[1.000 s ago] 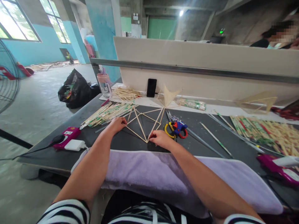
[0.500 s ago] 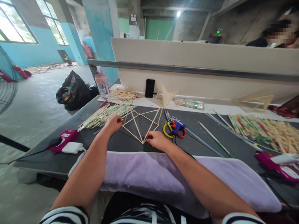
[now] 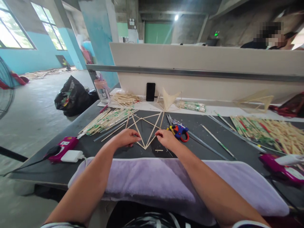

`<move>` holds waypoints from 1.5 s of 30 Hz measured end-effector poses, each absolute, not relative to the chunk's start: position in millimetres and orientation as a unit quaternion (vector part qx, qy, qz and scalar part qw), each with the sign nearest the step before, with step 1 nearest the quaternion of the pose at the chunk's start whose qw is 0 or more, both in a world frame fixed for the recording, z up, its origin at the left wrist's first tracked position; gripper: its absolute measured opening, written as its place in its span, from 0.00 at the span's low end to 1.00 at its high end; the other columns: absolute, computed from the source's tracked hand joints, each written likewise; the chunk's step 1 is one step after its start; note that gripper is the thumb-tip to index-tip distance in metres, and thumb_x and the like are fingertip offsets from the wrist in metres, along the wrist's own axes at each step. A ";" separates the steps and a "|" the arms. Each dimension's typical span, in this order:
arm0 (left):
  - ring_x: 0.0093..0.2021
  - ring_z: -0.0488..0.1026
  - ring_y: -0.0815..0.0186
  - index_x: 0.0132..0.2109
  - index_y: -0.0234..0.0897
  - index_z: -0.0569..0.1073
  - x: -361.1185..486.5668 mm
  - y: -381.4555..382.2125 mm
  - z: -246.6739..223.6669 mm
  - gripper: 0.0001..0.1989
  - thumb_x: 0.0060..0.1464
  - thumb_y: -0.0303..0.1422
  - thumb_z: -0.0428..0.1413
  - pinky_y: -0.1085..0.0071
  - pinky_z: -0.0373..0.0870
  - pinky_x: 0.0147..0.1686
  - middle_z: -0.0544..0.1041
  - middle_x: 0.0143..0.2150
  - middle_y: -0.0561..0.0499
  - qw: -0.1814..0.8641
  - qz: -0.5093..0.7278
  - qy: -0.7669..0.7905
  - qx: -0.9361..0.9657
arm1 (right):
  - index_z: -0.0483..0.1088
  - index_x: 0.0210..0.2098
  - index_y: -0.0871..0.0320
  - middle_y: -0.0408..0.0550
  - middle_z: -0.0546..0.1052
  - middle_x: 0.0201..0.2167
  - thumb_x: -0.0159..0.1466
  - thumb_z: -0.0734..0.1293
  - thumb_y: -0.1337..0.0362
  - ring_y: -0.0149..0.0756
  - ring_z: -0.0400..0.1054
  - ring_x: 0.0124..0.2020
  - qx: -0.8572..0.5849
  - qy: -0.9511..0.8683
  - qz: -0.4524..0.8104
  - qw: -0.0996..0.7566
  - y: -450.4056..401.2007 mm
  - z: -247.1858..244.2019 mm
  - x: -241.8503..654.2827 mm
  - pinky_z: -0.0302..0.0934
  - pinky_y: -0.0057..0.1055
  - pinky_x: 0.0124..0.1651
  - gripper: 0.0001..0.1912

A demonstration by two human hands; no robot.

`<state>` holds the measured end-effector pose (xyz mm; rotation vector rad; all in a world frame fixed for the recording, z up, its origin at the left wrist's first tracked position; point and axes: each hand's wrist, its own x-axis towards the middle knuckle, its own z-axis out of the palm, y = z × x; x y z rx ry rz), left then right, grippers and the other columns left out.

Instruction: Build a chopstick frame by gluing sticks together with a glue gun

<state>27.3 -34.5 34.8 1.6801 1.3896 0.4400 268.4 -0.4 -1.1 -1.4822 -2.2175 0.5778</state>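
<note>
A frame of thin wooden sticks (image 3: 153, 130), joined into triangles, stands on the dark tabletop in front of me. My left hand (image 3: 127, 138) is at its lower left side, fingers curled about the low stick there, which they partly cover. On the opposite side, my right hand (image 3: 167, 139) pinches the lower right stick near its outer corner. A short piece of stick (image 3: 159, 150) lies by the frame's near corner. Just beyond my right hand are blue and red-handled cutters (image 3: 181, 131), with a yellow handle partly hidden.
Bundles of wrapped sticks (image 3: 106, 122) lie at left, more sticks (image 3: 268, 131) at right. Behind stand a phone (image 3: 150, 91), a jar (image 3: 102, 91) and a stick model with stretched fabric (image 3: 169, 99). A magenta power strip (image 3: 64, 147) sits left; a purple cloth (image 3: 152, 177) covers the near edge.
My left hand has moved right and nearer, from the frame's left corner to its low left stick. My right hand has slid outward along the right stick, uncovering the short piece.
</note>
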 end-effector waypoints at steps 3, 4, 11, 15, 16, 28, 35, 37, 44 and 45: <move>0.14 0.62 0.72 0.39 0.34 0.74 35.1 -33.3 25.5 0.18 0.48 0.44 0.56 0.77 0.55 0.14 0.66 0.16 0.57 0.464 0.181 0.550 0.671 | 0.74 0.43 0.60 0.52 0.74 0.45 0.57 0.61 0.76 0.34 0.67 0.48 -0.495 -0.828 0.176 0.196 -0.7 -9.5 263.8 0.57 0.28 0.53 0.17; 0.14 0.61 0.73 0.37 0.34 0.73 36.6 -33.0 23.5 0.17 0.48 0.44 0.56 0.78 0.55 0.14 0.67 0.16 0.57 0.464 0.182 0.548 0.672 | 0.74 0.44 0.61 0.53 0.73 0.46 0.57 0.60 0.77 0.34 0.66 0.49 -0.484 -0.839 0.163 0.189 -1.0 -11.4 262.8 0.57 0.27 0.54 0.18; 0.13 0.60 0.75 0.32 0.34 0.71 33.9 -34.1 26.3 0.16 0.50 0.44 0.54 0.79 0.53 0.12 0.67 0.17 0.56 0.473 0.189 0.544 0.668 | 0.73 0.43 0.58 0.50 0.71 0.49 0.59 0.58 0.74 0.35 0.68 0.46 -0.470 -0.869 0.089 0.130 -5.0 -10.4 264.0 0.61 0.26 0.46 0.17; 0.14 0.62 0.75 0.33 0.33 0.70 22.5 -36.0 35.4 0.15 0.50 0.43 0.54 0.79 0.53 0.13 0.68 0.18 0.56 0.481 0.186 0.541 0.664 | 0.72 0.44 0.55 0.49 0.72 0.48 0.61 0.58 0.72 0.36 0.70 0.43 -0.462 -0.879 0.050 0.104 -13.5 -4.4 260.1 0.62 0.27 0.39 0.17; 0.14 0.62 0.75 0.32 0.34 0.70 18.8 -36.2 37.6 0.15 0.50 0.43 0.55 0.79 0.53 0.13 0.68 0.18 0.56 0.484 0.185 0.540 0.663 | 0.72 0.45 0.55 0.49 0.72 0.48 0.62 0.57 0.71 0.36 0.70 0.43 -0.457 -0.883 0.045 0.101 -16.3 -2.8 258.1 0.62 0.27 0.38 0.17; 0.14 0.64 0.73 0.29 0.36 0.66 -12.9 -29.0 38.0 0.12 0.49 0.40 0.55 0.77 0.61 0.14 0.67 0.19 0.57 0.470 0.174 0.567 0.653 | 0.70 0.49 0.55 0.51 0.72 0.48 0.65 0.56 0.69 0.35 0.69 0.47 -0.397 -0.913 0.064 0.077 -43.1 7.8 236.2 0.62 0.28 0.47 0.17; 0.13 0.63 0.70 0.32 0.36 0.67 -17.4 -29.7 41.5 0.14 0.47 0.43 0.57 0.77 0.56 0.12 0.66 0.16 0.58 0.430 0.173 0.607 0.646 | 0.71 0.45 0.55 0.48 0.73 0.46 0.62 0.58 0.70 0.33 0.70 0.43 -0.352 -0.915 0.085 0.178 -44.2 6.8 239.5 0.62 0.27 0.44 0.15; 0.12 0.60 0.72 0.32 0.36 0.67 -19.0 -29.8 43.7 0.15 0.46 0.44 0.58 0.78 0.52 0.11 0.64 0.15 0.59 0.411 0.212 0.620 0.634 | 0.70 0.40 0.56 0.48 0.74 0.41 0.59 0.59 0.71 0.33 0.69 0.38 -0.352 -0.890 0.081 0.280 -41.6 9.6 246.0 0.62 0.27 0.41 0.13; 0.23 0.67 0.71 0.34 0.34 0.73 -1.0 -25.9 48.1 0.14 0.50 0.43 0.56 0.76 0.63 0.25 0.70 0.23 0.55 0.273 0.422 0.540 0.675 | 0.63 0.43 0.57 0.45 0.70 0.35 0.55 0.60 0.73 0.28 0.59 0.24 -0.411 -0.680 0.152 0.588 -18.0 12.5 272.0 0.59 0.27 0.30 0.16; 0.25 0.68 0.70 0.35 0.34 0.75 4.2 -25.6 48.7 0.15 0.50 0.43 0.55 0.75 0.63 0.27 0.72 0.24 0.53 0.276 0.419 0.531 0.682 | 0.63 0.44 0.57 0.46 0.70 0.37 0.55 0.59 0.73 0.27 0.60 0.24 -0.414 -0.668 0.170 0.594 -14.3 10.7 273.1 0.59 0.28 0.30 0.17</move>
